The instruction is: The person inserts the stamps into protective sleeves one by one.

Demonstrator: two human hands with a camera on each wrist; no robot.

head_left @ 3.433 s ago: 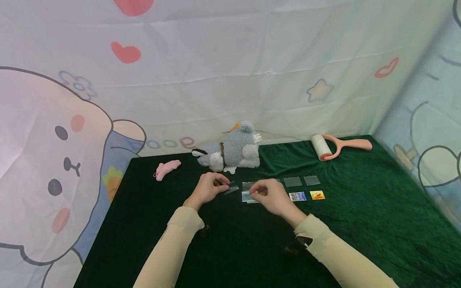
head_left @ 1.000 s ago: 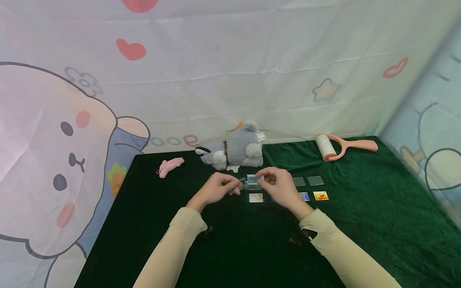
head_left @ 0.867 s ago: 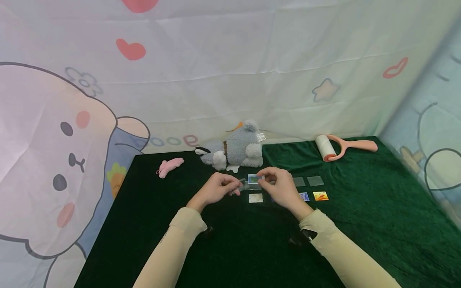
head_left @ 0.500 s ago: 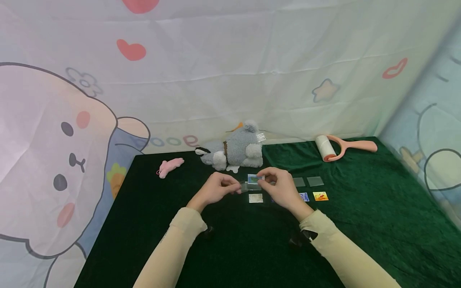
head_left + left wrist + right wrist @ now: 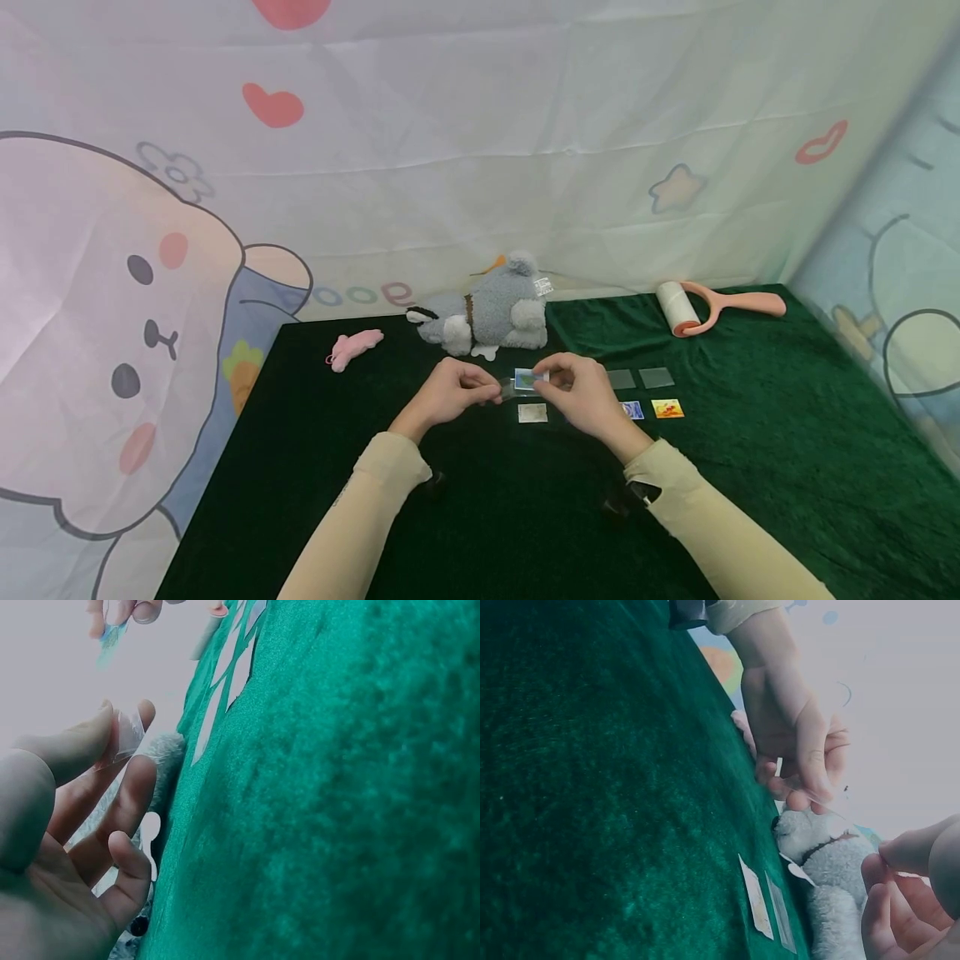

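Head camera: farthest, facing forward and down over my desk (image 5: 750, 454). Wrist cameras: close, tilted sideways; shared: my left hand (image 5: 447, 392), plush toy (image 5: 495, 321).

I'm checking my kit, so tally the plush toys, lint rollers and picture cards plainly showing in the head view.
Plush toys: 2 (grey plush animal, pink plush animal)
Lint roller: 1
Picture cards: 4 (held blue-green card, pale card, violet-blue card, orange card); the right hand may hide more
Total: 7
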